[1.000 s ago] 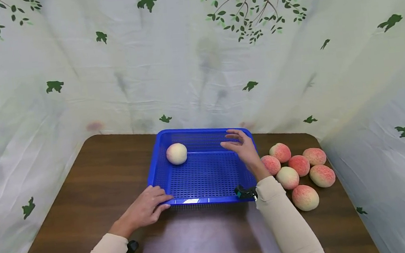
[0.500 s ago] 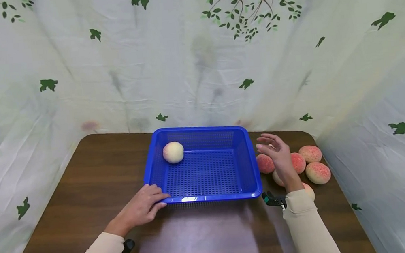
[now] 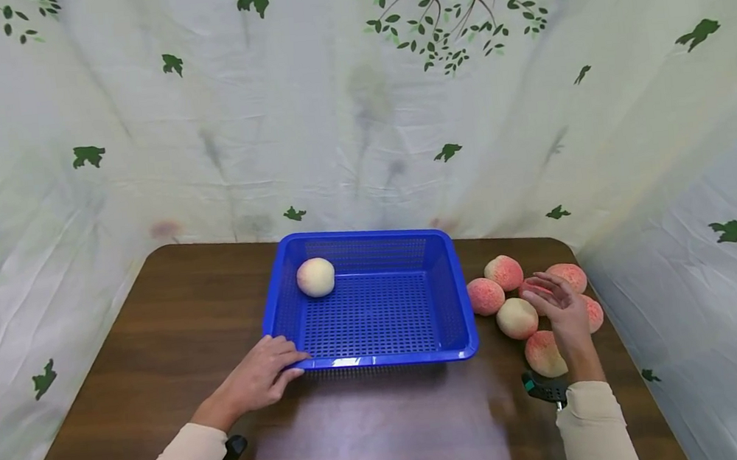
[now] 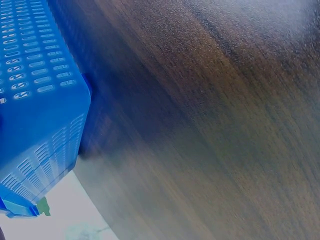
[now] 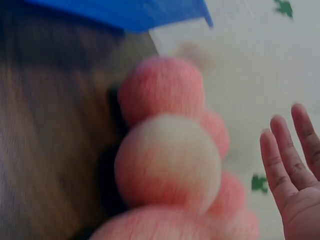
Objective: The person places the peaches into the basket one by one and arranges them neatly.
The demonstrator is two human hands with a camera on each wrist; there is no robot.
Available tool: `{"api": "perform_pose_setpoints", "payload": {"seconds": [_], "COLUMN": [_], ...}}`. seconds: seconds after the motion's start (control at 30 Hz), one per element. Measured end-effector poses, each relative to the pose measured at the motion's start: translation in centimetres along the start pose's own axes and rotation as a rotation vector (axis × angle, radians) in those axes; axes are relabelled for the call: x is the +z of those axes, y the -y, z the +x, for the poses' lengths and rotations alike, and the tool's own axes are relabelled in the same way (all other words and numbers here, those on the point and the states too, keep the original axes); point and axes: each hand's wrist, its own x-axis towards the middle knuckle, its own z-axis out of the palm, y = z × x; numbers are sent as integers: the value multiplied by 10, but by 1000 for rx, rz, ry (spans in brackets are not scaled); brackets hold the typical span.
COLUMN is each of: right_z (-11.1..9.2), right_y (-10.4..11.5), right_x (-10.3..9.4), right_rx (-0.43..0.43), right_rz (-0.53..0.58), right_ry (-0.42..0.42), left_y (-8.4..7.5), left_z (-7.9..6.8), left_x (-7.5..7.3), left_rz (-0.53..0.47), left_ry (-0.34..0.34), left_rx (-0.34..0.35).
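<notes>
In the head view a blue plastic basket (image 3: 381,360) with perforated sides stands on the table. One pale peach (image 3: 316,277) lies inside at its back left. My left hand (image 3: 259,374) holds the basket's near-left corner, fingers over the rim and thumb at the front side. Over a cluster of peaches right of the basket hovers my right hand (image 3: 563,311), fingers extended and nothing in its grasp. It partly covers a red peach (image 3: 529,290) and a peach (image 3: 545,353). In the right wrist view a cream-and-pink peach (image 5: 167,162) lies apart from the fingers (image 5: 287,150).
Several peaches lie close together at the right, among them a cream one (image 3: 517,318) and a pink one (image 3: 485,296) near the basket wall. The brown wooden table (image 3: 122,372) ends at a white leaf-printed cloth (image 3: 331,115) behind and at both sides.
My right hand has moved from over the basket's right side rightward and nearer, to above the peaches. The left hand stays at the basket corner. The peach inside has not moved.
</notes>
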Motion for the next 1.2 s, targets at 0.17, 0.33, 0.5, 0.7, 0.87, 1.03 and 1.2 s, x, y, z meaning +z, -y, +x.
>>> {"api": "perform_pose_setpoints", "payload": {"seconds": [0.17,0.33,0.5,0.7,0.87,1.03,1.2], "right_z": [-10,-21,-30,-37,-42,-45,-49], "right_y": [-11,-25,-41,-59,-71,-76,-76], "right_x": [-19,-32,-39,-45,-49,-51,-53], "right_rx": [-2,60,75,47,101,145,142], "right_rz": [13,-48,-108,-200,-259,-339,-421], "right_ry": [-85,-146,-167,-132,-117,-91,-40], "left_y": [0,1,2,2,1,0,0], "left_z": [0,0,0,-1,-1,0,0], "left_x": [0,0,0,1,1,0,1], "left_rz": [-4,-12,-18,-21,-19,-20,-11], "left_ry": [1,-12,-27,-23,-8,1,-10], "left_rx": [-8,0,12,3,-10,-17,-8]}}
